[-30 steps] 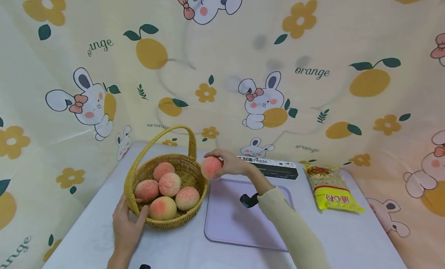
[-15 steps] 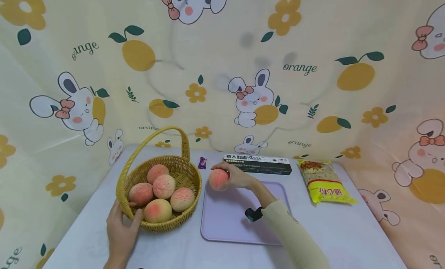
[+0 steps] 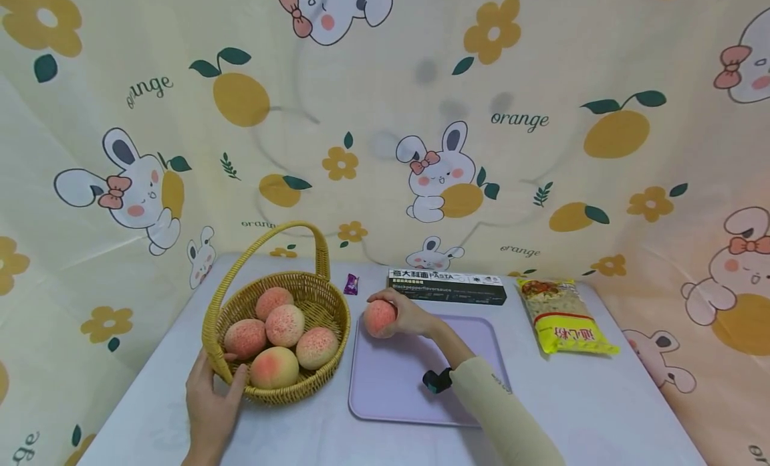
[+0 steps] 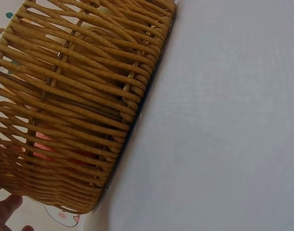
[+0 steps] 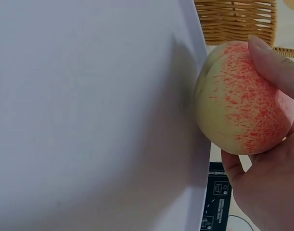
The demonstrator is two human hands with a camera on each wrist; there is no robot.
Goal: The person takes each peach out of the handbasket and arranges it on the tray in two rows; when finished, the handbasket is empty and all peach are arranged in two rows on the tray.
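My right hand (image 3: 410,313) grips a pink-and-cream peach (image 3: 380,318) at the back left corner of the lilac tray (image 3: 415,412). In the right wrist view, thumb and fingers wrap the peach (image 5: 243,101) beside the tray's rim; whether it touches the tray I cannot tell. My left hand (image 3: 210,399) holds the near left rim of the wicker basket (image 3: 283,394), its thumb over the edge. Inside the basket lie several peaches (image 3: 285,325). The left wrist view has the basket's woven side (image 4: 84,96) close up, with fingertips at the lower left corner.
Behind the tray lies a black-and-white pasta box (image 3: 448,289). A yellow pasta bag (image 3: 568,319) is to its right. Between basket and box sits a small purple packet (image 3: 351,284). A printed cloth hangs behind the white table (image 3: 313,432).
My right hand has carried the peach from beside the basket's right rim rightward and down to the tray's back left corner. The left hand stays on the basket; the head view has shifted slightly.
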